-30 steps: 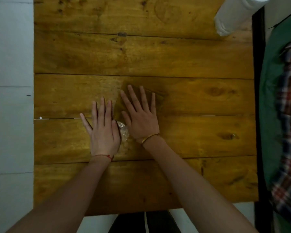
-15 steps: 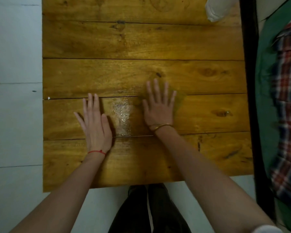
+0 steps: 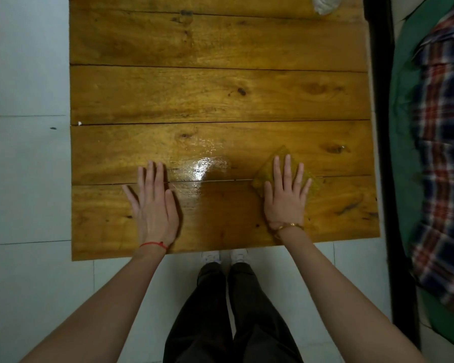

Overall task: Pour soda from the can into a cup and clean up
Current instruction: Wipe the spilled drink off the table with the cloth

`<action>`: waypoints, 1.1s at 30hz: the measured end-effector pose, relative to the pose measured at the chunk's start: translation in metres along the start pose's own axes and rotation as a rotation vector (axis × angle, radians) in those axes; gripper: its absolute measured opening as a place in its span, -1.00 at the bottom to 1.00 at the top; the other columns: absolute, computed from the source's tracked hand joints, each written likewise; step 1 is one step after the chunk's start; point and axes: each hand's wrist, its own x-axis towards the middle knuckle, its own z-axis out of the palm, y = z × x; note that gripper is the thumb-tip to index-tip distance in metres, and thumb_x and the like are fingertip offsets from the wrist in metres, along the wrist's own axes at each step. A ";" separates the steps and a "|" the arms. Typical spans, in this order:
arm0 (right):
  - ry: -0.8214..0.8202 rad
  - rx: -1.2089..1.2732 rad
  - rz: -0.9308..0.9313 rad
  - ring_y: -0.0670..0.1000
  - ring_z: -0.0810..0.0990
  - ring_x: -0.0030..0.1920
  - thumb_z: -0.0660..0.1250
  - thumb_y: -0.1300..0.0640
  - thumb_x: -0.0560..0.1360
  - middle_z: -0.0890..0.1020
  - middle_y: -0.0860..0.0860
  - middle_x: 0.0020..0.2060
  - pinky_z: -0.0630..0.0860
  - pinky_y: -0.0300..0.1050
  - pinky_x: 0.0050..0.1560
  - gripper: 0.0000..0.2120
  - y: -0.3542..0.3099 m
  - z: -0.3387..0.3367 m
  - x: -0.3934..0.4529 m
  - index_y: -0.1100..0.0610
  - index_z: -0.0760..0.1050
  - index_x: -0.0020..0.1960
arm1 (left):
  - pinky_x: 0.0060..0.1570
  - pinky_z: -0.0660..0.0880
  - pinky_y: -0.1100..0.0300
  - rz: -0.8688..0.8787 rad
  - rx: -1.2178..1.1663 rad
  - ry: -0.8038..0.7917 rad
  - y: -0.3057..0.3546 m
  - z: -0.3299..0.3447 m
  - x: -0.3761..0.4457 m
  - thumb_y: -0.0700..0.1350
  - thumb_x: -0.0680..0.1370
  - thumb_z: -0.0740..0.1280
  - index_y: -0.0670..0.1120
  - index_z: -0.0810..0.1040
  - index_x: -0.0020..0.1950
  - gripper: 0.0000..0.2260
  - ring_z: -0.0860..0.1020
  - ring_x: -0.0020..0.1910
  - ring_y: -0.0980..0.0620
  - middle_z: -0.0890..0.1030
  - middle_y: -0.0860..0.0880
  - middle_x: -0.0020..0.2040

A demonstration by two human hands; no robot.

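Nearest the worktop's [image 3: 220, 87] front edge, the left hand [image 3: 154, 203] is laid flat with fingers straight, seemingly to steady the body while wiping is done. To the right of it, the right hand [image 3: 286, 195] is pressed flat, fingers spread, on a yellow cloth [image 3: 281, 155], so that spilled liquid is soaked up. Between them a wet sheen [image 3: 207, 166] is left. No can or cup is seen; a white object [image 3: 325, 3] lies at the far edge
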 end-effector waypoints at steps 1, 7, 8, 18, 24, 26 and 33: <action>0.009 0.006 0.034 0.20 -0.20 0.57 -0.18 -0.16 0.62 -0.16 -0.02 0.59 -0.12 0.35 0.50 -0.42 -0.005 0.000 0.001 -0.05 -0.23 0.59 | 0.50 -0.24 -0.24 0.000 0.003 -0.006 0.001 0.001 -0.004 -0.03 0.67 -0.09 -0.02 -0.06 0.61 -0.51 -0.15 0.59 0.03 -0.05 0.01 0.62; -0.058 0.009 -0.343 0.17 -0.28 0.56 -0.11 -0.16 0.63 -0.21 -0.05 0.58 -0.21 0.32 0.50 -0.41 -0.093 0.027 -0.049 -0.10 -0.25 0.58 | 0.49 -0.21 -0.27 0.012 0.016 -0.022 0.010 0.007 -0.017 -0.04 0.66 -0.10 -0.02 -0.07 0.61 -0.50 -0.15 0.59 0.01 -0.06 0.01 0.62; -0.069 0.029 -0.398 0.16 -0.26 0.56 -0.09 -0.15 0.64 -0.18 -0.05 0.59 -0.19 0.32 0.51 -0.43 -0.104 0.031 -0.061 -0.10 -0.21 0.58 | 0.49 -0.20 -0.28 0.011 0.019 -0.024 0.011 0.008 -0.018 -0.04 0.66 -0.10 -0.02 -0.07 0.61 -0.50 -0.15 0.59 0.01 -0.06 0.01 0.62; -0.034 -0.025 -0.154 0.17 -0.23 0.57 -0.20 -0.14 0.63 -0.19 -0.04 0.58 -0.13 0.27 0.53 -0.45 -0.011 0.011 -0.029 -0.10 -0.25 0.58 | 0.50 -0.24 -0.25 0.057 0.025 -0.012 0.011 0.002 0.011 -0.03 0.66 -0.09 -0.02 -0.03 0.61 -0.51 -0.13 0.59 0.01 -0.03 0.00 0.62; 0.078 0.080 0.039 0.24 -0.19 0.56 -0.12 -0.14 0.62 -0.12 0.01 0.59 -0.16 0.36 0.49 -0.42 -0.054 -0.012 0.061 -0.05 -0.17 0.59 | 0.49 -0.24 -0.26 0.118 0.030 -0.006 0.016 -0.003 0.055 -0.03 0.67 -0.08 -0.03 -0.03 0.61 -0.51 -0.15 0.59 0.01 -0.03 0.00 0.62; 0.053 0.062 -0.138 0.22 -0.22 0.56 -0.08 -0.15 0.62 -0.13 -0.01 0.59 -0.24 0.31 0.50 -0.41 -0.093 -0.010 0.065 -0.08 -0.18 0.59 | 0.49 -0.22 -0.28 0.128 0.038 0.010 0.017 -0.005 0.074 -0.03 0.67 -0.08 -0.03 -0.04 0.61 -0.51 -0.15 0.59 0.00 -0.04 -0.01 0.62; 0.007 0.031 -0.376 0.12 -0.21 0.58 -0.06 -0.12 0.64 -0.10 -0.08 0.59 -0.15 0.23 0.54 -0.45 -0.089 -0.012 0.057 -0.12 -0.13 0.59 | 0.48 -0.19 -0.31 0.152 0.078 0.037 0.026 -0.008 0.141 -0.02 0.67 -0.08 -0.03 -0.03 0.61 -0.51 -0.14 0.59 -0.03 -0.04 -0.02 0.62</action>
